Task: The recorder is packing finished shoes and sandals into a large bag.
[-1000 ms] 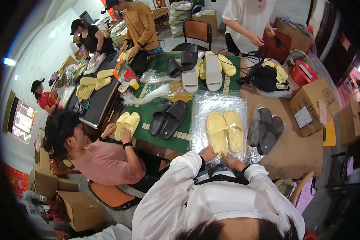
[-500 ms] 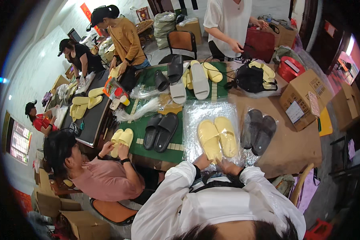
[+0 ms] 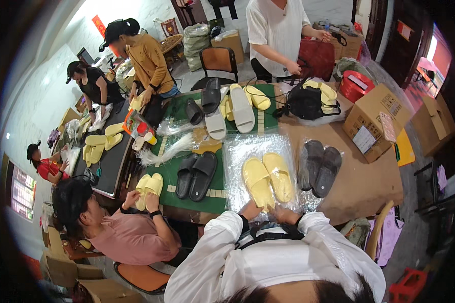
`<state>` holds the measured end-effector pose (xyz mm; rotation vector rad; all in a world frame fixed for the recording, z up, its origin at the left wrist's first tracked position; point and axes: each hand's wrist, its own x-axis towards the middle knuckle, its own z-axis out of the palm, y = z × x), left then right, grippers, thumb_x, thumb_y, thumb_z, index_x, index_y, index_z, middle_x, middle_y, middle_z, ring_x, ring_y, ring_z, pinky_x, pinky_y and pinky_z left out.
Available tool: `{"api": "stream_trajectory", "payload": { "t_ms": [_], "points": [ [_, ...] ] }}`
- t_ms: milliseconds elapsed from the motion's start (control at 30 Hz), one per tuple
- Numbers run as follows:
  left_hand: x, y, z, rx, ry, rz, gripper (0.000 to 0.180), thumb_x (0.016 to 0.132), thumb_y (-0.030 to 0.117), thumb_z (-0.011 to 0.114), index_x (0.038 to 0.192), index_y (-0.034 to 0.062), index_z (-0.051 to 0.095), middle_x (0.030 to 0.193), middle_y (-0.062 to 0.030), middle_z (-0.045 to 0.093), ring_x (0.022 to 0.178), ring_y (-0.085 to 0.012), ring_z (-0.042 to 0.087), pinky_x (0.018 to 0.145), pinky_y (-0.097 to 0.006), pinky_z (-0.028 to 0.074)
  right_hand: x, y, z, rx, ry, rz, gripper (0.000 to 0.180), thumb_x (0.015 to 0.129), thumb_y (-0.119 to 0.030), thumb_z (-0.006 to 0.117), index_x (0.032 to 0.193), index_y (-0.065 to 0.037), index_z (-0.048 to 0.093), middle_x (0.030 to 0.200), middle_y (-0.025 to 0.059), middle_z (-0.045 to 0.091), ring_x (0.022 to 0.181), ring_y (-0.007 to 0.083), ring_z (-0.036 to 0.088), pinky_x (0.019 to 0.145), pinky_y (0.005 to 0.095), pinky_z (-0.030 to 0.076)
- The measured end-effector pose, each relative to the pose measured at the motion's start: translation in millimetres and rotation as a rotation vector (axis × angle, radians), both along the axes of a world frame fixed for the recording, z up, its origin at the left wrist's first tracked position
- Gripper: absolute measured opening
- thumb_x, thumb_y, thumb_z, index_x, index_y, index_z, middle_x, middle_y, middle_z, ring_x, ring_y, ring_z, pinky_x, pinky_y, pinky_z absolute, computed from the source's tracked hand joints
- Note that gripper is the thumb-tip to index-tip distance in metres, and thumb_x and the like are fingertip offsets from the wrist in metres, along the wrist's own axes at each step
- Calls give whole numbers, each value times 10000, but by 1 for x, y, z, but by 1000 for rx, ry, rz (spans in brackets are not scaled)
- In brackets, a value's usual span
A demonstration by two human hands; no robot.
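Left hand (image 3: 249, 210) and right hand (image 3: 286, 216) stay at the near ends of the yellow slippers (image 3: 259, 178), which remain directly ahead on clear plastic (image 3: 236, 154), so handling shows no visible advance; finger closure cannot be determined.

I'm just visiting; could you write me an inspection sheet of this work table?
Surface: flat brown table top, partly under a green mat with cream strips.
Job's things: a pair of yellow slide sandals on shiny clear plastic film.
Clutter: dark-grey slide sandals to the right, black slide sandals to the left, brown cardboard box, black cloth bag.
Hands: left hand and right hand at the pair's near end; their grip is unclear.
Cables: thin black cables near the table's far edge.
Surroundings: co-worker in a pink top at left; other people beyond.
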<state>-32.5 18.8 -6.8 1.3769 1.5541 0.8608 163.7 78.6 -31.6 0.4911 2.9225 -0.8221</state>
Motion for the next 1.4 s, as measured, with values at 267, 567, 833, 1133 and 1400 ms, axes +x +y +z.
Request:
{"api": "stream_trajectory", "payload": {
  "t_ms": [267,567,833,1133,1400],
  "points": [
    [0,1,17,-117,88,-38,367,753,89,563,1106,18,492,1023,-156,571,954,-257,534,834,-330,409,4,-4,-9,305,316,-2,612,789,-197,516,1282,25,230,811,286,497,626,399,533,532,438,445],
    [-8,-7,-18,-59,102,-17,361,767,139,537,1108,29,497,1018,-173,573,942,-260,544,820,-342,417,-4,3,13,-120,-57,47,688,763,-218,532,1318,-29,171,1017,379,427,929,479,461,798,469,397],
    [8,-1,35,-65,86,-47,369,738,123,541,1090,20,508,984,-194,579,916,-279,557,803,-357,429,3,17,-27,-185,106,38,743,720,-76,561,1309,6,115,952,272,507,854,386,499,729,426,409],
    [2,-2,-25,49,-10,36,383,708,95,551,1083,24,510,990,-186,580,931,-290,553,795,-365,433,0,17,-27,-186,56,40,763,722,-111,581,1324,-14,123,976,249,528,856,373,514,753,383,413],
    [-2,-3,-19,-42,-1,-15,395,733,67,549,1118,8,482,1032,-162,567,955,-234,536,824,-345,425,3,18,-24,-262,83,68,737,740,-107,573,1322,-9,131,948,237,539,842,347,526,744,375,414]
  ]
}}
